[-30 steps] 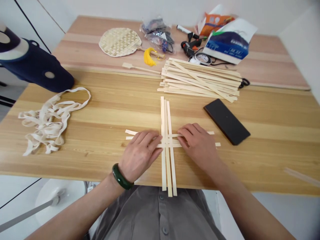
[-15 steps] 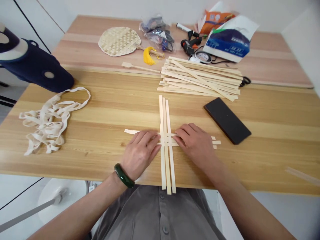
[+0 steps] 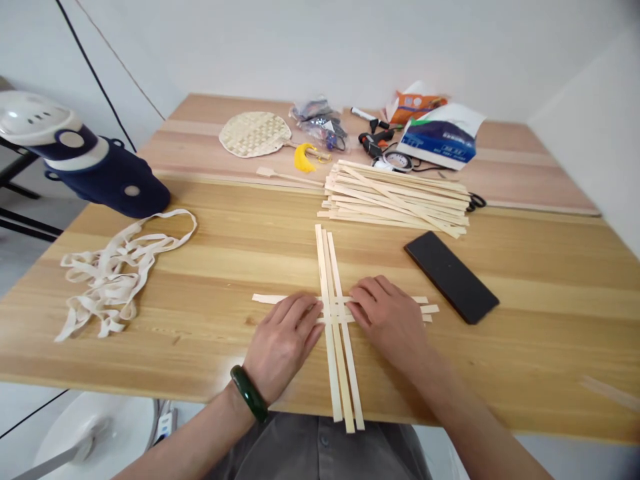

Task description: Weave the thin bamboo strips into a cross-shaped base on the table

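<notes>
Several flat bamboo strips [image 3: 336, 353] lie lengthwise on the pine table, and a few more strips [image 3: 285, 299] cross them to form a woven cross. My left hand [image 3: 283, 343] presses on the crossing's left side, its fingertips touching the lengthwise strips. My right hand [image 3: 387, 320] rests on the right side, holding the crosswise strips down. Both palms cover part of the crosswise strips. A green bangle [image 3: 249, 393] circles my left wrist. A loose pile of bamboo strips [image 3: 395, 200] lies beyond the crossing, nearer my right hand.
A black phone [image 3: 451, 277] lies right of the crossing. A tangled cream strap [image 3: 117, 273] and a navy appliance [image 3: 115, 180] sit left. A woven fan [image 3: 254, 133], yellow tassel [image 3: 304, 157], glue gun [image 3: 373, 143] and printed bag [image 3: 443, 140] lie at the back.
The view has tilted upward, so the table sits lower in the picture. My hands stay on the crossing, and the strips have hardly shifted.
</notes>
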The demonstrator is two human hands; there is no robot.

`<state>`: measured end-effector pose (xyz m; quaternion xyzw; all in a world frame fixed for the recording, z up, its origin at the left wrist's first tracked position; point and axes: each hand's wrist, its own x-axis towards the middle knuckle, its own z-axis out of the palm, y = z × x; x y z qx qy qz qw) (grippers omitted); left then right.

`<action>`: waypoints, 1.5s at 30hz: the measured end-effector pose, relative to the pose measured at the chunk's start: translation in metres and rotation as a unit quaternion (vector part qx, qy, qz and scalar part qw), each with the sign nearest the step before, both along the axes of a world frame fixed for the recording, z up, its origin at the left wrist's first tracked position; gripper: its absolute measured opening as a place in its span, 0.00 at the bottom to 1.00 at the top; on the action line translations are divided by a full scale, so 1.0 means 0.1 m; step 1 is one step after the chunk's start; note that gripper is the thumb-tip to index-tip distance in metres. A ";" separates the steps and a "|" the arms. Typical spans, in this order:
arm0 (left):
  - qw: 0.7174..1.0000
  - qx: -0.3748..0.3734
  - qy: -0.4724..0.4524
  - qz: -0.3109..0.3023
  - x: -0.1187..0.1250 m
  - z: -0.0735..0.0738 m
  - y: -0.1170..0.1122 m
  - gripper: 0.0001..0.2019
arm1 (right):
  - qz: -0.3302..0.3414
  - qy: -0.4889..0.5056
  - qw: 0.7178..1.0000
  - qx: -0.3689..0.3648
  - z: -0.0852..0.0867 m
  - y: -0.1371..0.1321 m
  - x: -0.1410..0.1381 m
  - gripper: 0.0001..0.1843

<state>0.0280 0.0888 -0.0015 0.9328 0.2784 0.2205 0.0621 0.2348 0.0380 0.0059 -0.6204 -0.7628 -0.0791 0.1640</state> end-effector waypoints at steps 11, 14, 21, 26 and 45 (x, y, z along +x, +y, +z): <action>1.000 -0.015 0.005 -0.002 -0.02 -0.02 -0.02 0.14 | 0.098 0.089 0.991 -0.026 -0.05 0.15 -0.10 0.20; 0.999 -0.031 0.007 -0.002 -0.03 -0.03 -0.04 0.15 | 0.142 0.082 0.985 -0.052 -0.13 0.20 -0.11 0.22; 0.999 -0.041 -0.010 0.006 -0.03 -0.07 -0.06 0.14 | 0.144 0.049 0.987 -0.045 -0.27 0.15 -0.11 0.25; 1.000 -0.007 -0.013 0.019 -0.01 -0.08 -0.09 0.13 | 0.114 0.040 0.993 -0.013 -0.28 0.10 -0.18 0.23; 0.999 -0.028 -0.010 0.013 0.02 0.03 -0.15 0.17 | -0.020 0.016 0.999 0.027 -0.09 -0.44 0.03 0.08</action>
